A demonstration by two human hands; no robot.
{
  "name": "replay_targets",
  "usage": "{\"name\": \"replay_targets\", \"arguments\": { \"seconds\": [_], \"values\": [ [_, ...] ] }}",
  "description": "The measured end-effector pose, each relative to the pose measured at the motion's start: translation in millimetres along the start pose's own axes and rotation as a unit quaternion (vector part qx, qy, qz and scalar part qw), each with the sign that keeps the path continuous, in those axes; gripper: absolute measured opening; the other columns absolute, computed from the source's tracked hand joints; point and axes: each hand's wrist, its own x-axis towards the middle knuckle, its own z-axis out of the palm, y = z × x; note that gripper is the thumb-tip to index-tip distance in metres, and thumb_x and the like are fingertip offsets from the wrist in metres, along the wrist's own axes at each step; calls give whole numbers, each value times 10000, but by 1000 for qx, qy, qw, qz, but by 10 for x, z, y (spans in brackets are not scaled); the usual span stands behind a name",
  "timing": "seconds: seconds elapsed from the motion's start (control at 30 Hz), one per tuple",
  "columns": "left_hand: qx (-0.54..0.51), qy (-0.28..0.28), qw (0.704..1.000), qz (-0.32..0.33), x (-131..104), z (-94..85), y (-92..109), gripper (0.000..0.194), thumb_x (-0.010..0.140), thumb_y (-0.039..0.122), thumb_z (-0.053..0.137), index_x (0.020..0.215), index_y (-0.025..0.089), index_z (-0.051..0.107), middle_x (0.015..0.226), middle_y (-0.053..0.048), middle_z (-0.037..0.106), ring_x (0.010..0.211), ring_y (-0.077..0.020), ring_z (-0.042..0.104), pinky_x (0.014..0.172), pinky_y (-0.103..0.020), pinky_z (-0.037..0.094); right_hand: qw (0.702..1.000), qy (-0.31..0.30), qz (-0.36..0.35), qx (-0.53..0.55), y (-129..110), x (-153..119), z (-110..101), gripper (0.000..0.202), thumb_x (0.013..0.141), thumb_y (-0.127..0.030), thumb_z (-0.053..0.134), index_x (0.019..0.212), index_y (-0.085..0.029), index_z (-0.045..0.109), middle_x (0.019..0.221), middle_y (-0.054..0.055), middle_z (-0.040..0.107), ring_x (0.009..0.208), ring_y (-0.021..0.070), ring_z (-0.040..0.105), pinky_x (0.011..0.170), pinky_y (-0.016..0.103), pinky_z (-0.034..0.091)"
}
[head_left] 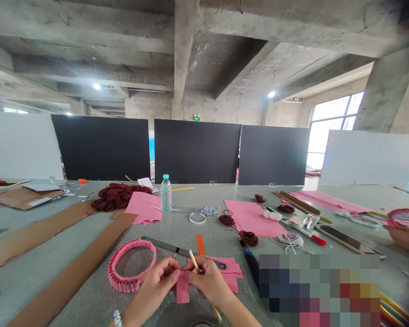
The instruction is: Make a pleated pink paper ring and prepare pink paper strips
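My left hand point(165, 278) pinches the top of a narrow pink paper strip point(182, 293) that hangs down between my hands. On the strip's other side, my right hand point(207, 278) pinches it too, with a thin wooden stick point(192, 260) held between its fingers. Behind my hands lies a long grey metal strip point(163, 245), a ruler by its look, with a hole at its end. Several cut pink strips point(231, 268) are beside my right hand. Left of my left hand rests a ring point(129, 287) edged with folded pink loops.
Brown cardboard strips point(78, 268) stretch along the left. A water bottle point(166, 194) stands behind, near dark red yarn point(114, 197) and pink sheets point(250, 218). A roll of tape point(197, 218) lies mid-table. At right are a phone point(349, 240) and another person's hand point(404, 237).
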Motion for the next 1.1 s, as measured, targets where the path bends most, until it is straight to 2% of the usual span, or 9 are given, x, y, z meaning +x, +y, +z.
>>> {"name": "replay_targets", "arguments": {
  "seconds": [0.13, 0.27, 0.37, 0.63, 0.9, 1.1],
  "values": [
    [40, 10, 999, 23, -23, -22, 48, 181, 758, 350, 481, 731, 172, 498, 642, 29, 488, 623, -121, 461, 574, -220, 350, 1000, -17, 15, 14, 4, -3, -3, 134, 600, -273, 589, 630, -154, 535, 408, -95, 399, 307, 24, 236, 355, 200, 138],
    [62, 6, 997, 39, -56, -11, 95, 157, 774, 323, 466, 744, 174, 505, 655, 22, 512, 635, -125, 485, 596, -222, 364, 996, -58, 45, 40, 9, 0, -1, 187, 617, -315, 572, 686, -144, 541, 348, -116, 359, 250, 17, 207, 320, 199, 111],
    [86, 16, 995, 45, -66, 11, 97, 160, 780, 325, 455, 764, 176, 510, 661, 21, 513, 626, -122, 483, 579, -218, 361, 996, -47, 55, 49, 15, 6, 5, 190, 587, -301, 605, 666, -148, 522, 316, -132, 339, 235, 10, 208, 309, 189, 112],
    [54, 8, 998, 17, -49, -2, 101, 183, 771, 338, 469, 721, 166, 506, 615, 31, 492, 595, -111, 470, 558, -211, 362, 995, -39, 51, 77, -2, -12, 23, 164, 590, -272, 590, 661, -161, 492, 339, -130, 383, 217, 6, 219, 269, 173, 115],
    [44, 8, 999, 21, -47, 2, 97, 179, 756, 329, 494, 707, 160, 531, 621, 20, 519, 592, -111, 479, 560, -216, 372, 994, -51, 64, 69, -23, -40, 10, 163, 619, -305, 566, 661, -171, 485, 296, -145, 311, 219, 14, 188, 282, 181, 110],
    [-53, -37, 998, 10, -23, 0, 1, 148, 769, 314, 478, 753, 167, 481, 628, 11, 549, 552, -118, 508, 533, -242, 404, 999, -22, 29, 28, 25, -4, 26, 182, 588, -288, 608, 632, -147, 501, 348, -121, 355, 258, 7, 226, 320, 191, 122]
  ]
}}
